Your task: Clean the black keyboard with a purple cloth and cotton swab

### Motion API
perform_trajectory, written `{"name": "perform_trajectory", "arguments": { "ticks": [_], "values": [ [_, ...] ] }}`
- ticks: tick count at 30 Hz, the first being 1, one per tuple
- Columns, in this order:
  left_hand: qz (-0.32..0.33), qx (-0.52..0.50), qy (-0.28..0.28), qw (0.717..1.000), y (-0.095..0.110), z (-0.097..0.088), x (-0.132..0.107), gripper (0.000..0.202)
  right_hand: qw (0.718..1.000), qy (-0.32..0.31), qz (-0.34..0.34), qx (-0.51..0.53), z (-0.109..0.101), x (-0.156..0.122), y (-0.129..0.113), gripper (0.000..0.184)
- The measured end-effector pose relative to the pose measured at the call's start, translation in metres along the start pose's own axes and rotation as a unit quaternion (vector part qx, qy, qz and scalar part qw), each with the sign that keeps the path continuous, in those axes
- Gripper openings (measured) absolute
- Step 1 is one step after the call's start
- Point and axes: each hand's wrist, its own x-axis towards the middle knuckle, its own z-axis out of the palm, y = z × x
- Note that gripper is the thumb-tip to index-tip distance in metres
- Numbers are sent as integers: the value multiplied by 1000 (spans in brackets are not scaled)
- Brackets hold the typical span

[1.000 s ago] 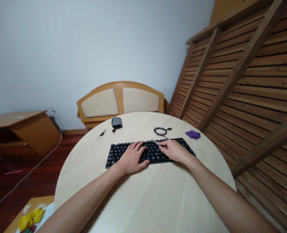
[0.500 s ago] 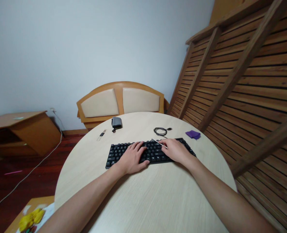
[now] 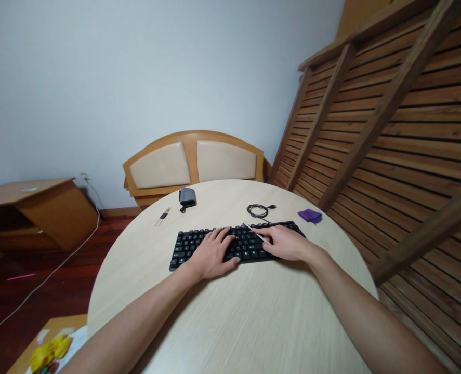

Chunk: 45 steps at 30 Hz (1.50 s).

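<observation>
From where I stand, a black keyboard (image 3: 187, 249) lies across the round table (image 3: 234, 322), midway between its left and right edges and nearer the far edge than the near one. The left hand (image 3: 214, 253) rests palm down on its middle, fingers a little spread, the thumb along the side that faces the near edge; that grip is loose and clamped on nothing. The right hand (image 3: 287, 241) lies over the keyboard's right part, its grip closed on a thin pale stick (image 3: 258, 234). The stick slants toward the far edge and a touch left, its tip above the keys; I cannot tell whether it touches them.

Beyond the keyboard sits a coiled cable (image 3: 258, 216), its plug toward the right edge. A purple cloth (image 3: 310, 215) lies near that edge. Toward the far left are a grey pouch (image 3: 187, 196) and, closer to the left edge, a small wire tool (image 3: 163, 215).
</observation>
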Motion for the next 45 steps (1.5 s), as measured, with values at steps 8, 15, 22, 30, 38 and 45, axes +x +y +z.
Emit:
{"name": "perform_trajectory", "arguments": {
  "ticks": [8,15,22,30,38,45],
  "values": [
    [1,5,-3,1000,0,-1,0,60,997,8,11,76,6,6,1,55],
    [1,-1,3,1000,0,0,0,59,998,15,26,48,9,7,-10,51],
    [4,-2,7,1000,0,1,0,58,998,0,37,48,5,4,-13,49],
    [3,3,-1,1000,-1,0,0,60,997,-16,41,56,0,3,-10,48],
    [1,8,0,1000,0,0,0,60,996,36,80,24,2,6,-3,46],
    [5,11,3,1000,-2,2,0,60,998,12,56,1,4,5,-8,43]
  ]
}}
